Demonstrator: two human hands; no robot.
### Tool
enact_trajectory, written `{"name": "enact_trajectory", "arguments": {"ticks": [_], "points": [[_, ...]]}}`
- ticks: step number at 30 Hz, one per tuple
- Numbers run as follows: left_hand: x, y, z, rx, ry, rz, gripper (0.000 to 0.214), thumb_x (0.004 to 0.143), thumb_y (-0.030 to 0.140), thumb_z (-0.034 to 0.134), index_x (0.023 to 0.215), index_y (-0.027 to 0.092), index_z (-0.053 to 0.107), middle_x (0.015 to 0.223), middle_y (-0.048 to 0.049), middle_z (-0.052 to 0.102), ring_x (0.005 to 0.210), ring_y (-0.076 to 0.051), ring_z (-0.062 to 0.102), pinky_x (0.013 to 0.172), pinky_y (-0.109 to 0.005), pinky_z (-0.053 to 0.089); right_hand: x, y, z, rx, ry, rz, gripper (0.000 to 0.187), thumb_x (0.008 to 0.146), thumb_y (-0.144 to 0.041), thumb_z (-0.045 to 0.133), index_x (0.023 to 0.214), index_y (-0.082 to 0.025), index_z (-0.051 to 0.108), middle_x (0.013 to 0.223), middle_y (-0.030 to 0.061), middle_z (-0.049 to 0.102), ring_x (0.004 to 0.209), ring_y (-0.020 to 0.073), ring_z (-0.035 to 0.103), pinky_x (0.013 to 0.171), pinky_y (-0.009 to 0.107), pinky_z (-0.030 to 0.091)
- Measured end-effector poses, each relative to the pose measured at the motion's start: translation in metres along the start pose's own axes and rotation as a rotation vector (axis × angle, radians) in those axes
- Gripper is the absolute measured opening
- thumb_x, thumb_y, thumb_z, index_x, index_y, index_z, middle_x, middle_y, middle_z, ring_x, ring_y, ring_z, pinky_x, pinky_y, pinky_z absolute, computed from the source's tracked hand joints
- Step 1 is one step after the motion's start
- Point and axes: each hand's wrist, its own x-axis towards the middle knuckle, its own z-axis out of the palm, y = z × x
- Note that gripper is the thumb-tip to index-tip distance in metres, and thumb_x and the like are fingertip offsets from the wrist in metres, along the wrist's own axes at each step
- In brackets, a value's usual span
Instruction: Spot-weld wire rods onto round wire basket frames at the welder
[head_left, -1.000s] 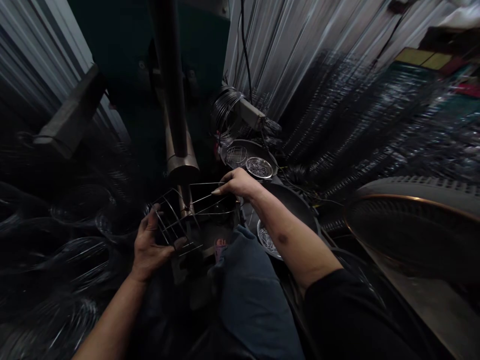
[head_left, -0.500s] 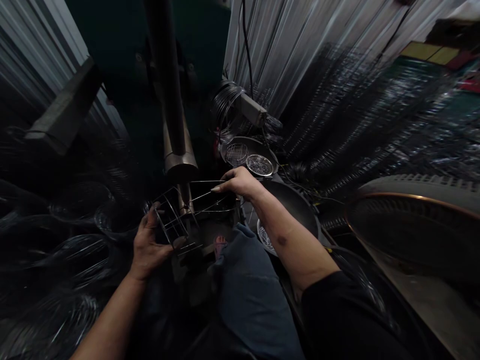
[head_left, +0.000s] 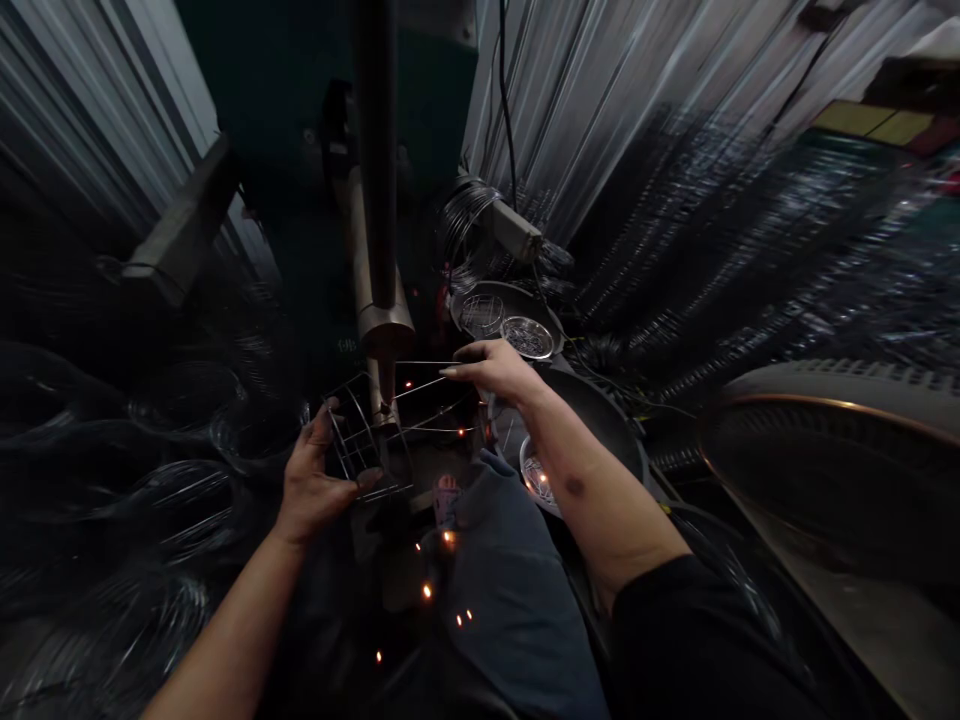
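My left hand (head_left: 309,490) is closed on the left side of a small wire frame (head_left: 351,432), its thumb below and fingers above. With my right hand (head_left: 496,370) I pinch a thin metal wire (head_left: 421,388) between thumb and fingertips. The wire runs left to the welding electrodes (head_left: 386,385), where the upper tip meets the work at the lower post. Other thin wires stretch rightward from the frame; how they join is too dark to make out. Orange sparks (head_left: 427,591) scatter below the electrodes and over my leg.
Right of the electrodes stand a dark round pan (head_left: 600,420) and another pan (head_left: 555,318) holding round wire pieces. A wire coil (head_left: 461,215) hangs behind. Large wire rings (head_left: 180,505) are heaped at left. A round fan-like guard (head_left: 840,400) stands at right.
Sparks have appeared around the electrodes, and the upper tip looks reddish. Both hands keep their holds. The whole view has shifted slightly, so things lie a little further right.
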Motion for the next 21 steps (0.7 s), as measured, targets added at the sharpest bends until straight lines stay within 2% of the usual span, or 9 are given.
{"name": "enact_trajectory", "arguments": {"ticks": [2,5,6,8,11,13,17,21], "points": [[-0.003,0.0,-0.004,-0.125,-0.023,-0.043,0.105,0.055,0.044,0.085,0.145,0.025,0.033,0.133,-0.0121,0.051,0.117,-0.03,0.055,0.102,-0.048,0.045,-0.01,0.003,-0.017,-0.014,0.126,-0.063,0.036,0.06,-0.038,0.075,0.085,-0.012,0.074,0.071,0.0021,0.068,0.067,0.0132,0.059,0.066,0.025,0.044],[-0.007,-0.001,-0.01,-0.175,-0.01,-0.084,0.107,0.052,0.045,0.086,0.144,0.025,0.035,0.132,-0.0124,0.051,0.118,-0.03,0.054,0.102,-0.049,0.044,-0.03,0.004,-0.046,-0.079,0.314,-0.052,0.032,0.056,-0.039,0.076,0.072,-0.012,0.074,0.063,0.0018,0.064,0.062,0.0139,0.056,0.062,0.026,0.042],[-0.007,-0.001,-0.011,-0.169,-0.015,-0.083,0.107,0.052,0.045,0.086,0.144,0.025,0.035,0.131,-0.012,0.052,0.118,-0.029,0.055,0.102,-0.049,0.044,-0.036,0.002,-0.053,-0.075,0.318,-0.026,0.031,0.054,-0.039,0.077,0.067,-0.012,0.073,0.058,0.0011,0.062,0.059,0.0135,0.054,0.059,0.027,0.041],[-0.006,-0.002,-0.012,-0.156,-0.026,-0.062,0.107,0.054,0.044,0.085,0.145,0.026,0.034,0.131,-0.0112,0.052,0.117,-0.028,0.055,0.102,-0.047,0.044,-0.045,-0.002,-0.055,-0.024,0.226,0.02,0.029,0.052,-0.039,0.078,0.061,-0.013,0.07,0.053,-0.0001,0.058,0.053,0.0124,0.05,0.054,0.027,0.039],[-0.003,-0.003,-0.01,-0.116,-0.032,-0.031,0.106,0.055,0.043,0.085,0.146,0.028,0.032,0.133,-0.0106,0.051,0.118,-0.028,0.055,0.104,-0.046,0.042,-0.047,-0.007,-0.036,0.037,0.03,-0.015,0.029,0.051,-0.039,0.079,0.058,-0.013,0.069,0.051,-0.0009,0.057,0.052,0.0112,0.049,0.054,0.026,0.038],[-0.002,-0.002,-0.008,-0.084,-0.021,-0.028,0.107,0.055,0.044,0.085,0.146,0.028,0.032,0.134,-0.0105,0.05,0.119,-0.029,0.054,0.105,-0.047,0.042,-0.04,-0.006,-0.016,0.056,-0.04,-0.08,0.029,0.05,-0.039,0.08,0.057,-0.013,0.068,0.051,-0.0015,0.056,0.052,0.0105,0.048,0.055,0.026,0.037],[0.0,0.0,-0.008,-0.061,-0.02,-0.061,0.107,0.053,0.047,0.085,0.145,0.029,0.033,0.138,-0.0102,0.047,0.121,-0.031,0.053,0.104,-0.049,0.042,-0.024,0.004,0.009,0.153,-0.107,-0.114,0.028,0.051,-0.037,0.081,0.055,-0.013,0.067,0.049,-0.0015,0.055,0.05,0.01,0.047,0.053,0.026,0.036],[0.001,-0.004,-0.01,-0.093,-0.018,-0.022,0.107,0.055,0.045,0.085,0.146,0.029,0.031,0.144,-0.0096,0.043,0.126,-0.03,0.048,0.104,-0.047,0.043,-0.015,0.013,0.013,0.197,-0.125,-0.111,0.025,0.053,-0.035,0.081,0.056,-0.014,0.068,0.048,-0.0015,0.055,0.048,0.0096,0.046,0.052,0.025,0.036]]}}
